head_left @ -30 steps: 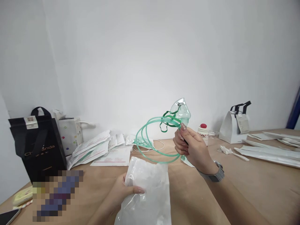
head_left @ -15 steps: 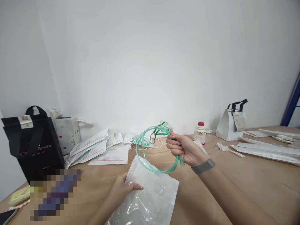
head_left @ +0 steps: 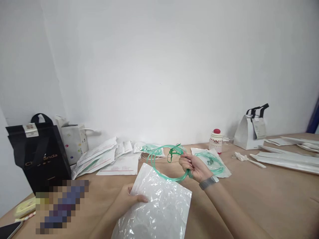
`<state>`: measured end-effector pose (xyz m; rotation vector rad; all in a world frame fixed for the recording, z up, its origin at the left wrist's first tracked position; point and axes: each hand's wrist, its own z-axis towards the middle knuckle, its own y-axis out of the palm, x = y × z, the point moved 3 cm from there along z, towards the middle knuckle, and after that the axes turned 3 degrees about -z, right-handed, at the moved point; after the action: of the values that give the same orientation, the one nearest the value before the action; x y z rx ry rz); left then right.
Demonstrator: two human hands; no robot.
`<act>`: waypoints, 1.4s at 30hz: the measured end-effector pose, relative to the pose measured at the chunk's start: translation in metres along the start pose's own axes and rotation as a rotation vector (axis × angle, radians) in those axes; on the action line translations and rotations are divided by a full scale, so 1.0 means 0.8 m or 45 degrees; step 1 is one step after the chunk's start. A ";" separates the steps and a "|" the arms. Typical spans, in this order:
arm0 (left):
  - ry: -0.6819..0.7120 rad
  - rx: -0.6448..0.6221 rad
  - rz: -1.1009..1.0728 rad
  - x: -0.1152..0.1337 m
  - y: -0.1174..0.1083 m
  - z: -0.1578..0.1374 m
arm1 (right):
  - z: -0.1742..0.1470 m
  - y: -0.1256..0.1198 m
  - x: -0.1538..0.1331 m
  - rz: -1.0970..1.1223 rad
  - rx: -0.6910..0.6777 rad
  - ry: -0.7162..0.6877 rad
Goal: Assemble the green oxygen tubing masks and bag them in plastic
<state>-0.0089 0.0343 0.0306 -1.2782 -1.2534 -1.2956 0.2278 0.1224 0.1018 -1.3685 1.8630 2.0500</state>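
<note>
My left hand (head_left: 133,198) grips the left edge of a clear-fronted white pouch (head_left: 161,205), thumb on its plastic face. My right hand (head_left: 193,166) is closed around a coil of green tubing (head_left: 170,179), held up over the pouch's top edge. A dark green strap (head_left: 171,154) hangs by the fingers, with part of the coil hidden in the fist. Behind the right hand, another pouch (head_left: 225,167) with green tubing lies on the brown table. A further clear packet with green tubing (head_left: 149,148) lies near the wall.
White packets (head_left: 104,159) are piled at the left, beside a black bag (head_left: 42,156) and a dotted white bag (head_left: 74,141). Toward the right stand a red-topped jar (head_left: 215,141) and a white bag (head_left: 246,132); long white packets (head_left: 286,162) lie in front. A phone (head_left: 10,230) is at lower left.
My right hand has moved slightly down with the tubing coil, uncovering the tubing pouch behind it. My left hand still holds the pouch, which has shifted little. The view has turned slightly left.
</note>
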 end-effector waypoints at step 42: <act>0.456 0.721 0.666 -0.004 -0.049 0.023 | 0.020 0.065 -0.015 -0.916 -0.270 -0.447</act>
<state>-0.0464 0.0557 0.0236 -0.8349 -0.8589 -0.6800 0.1965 0.1275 0.1474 -1.3341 0.8554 1.9404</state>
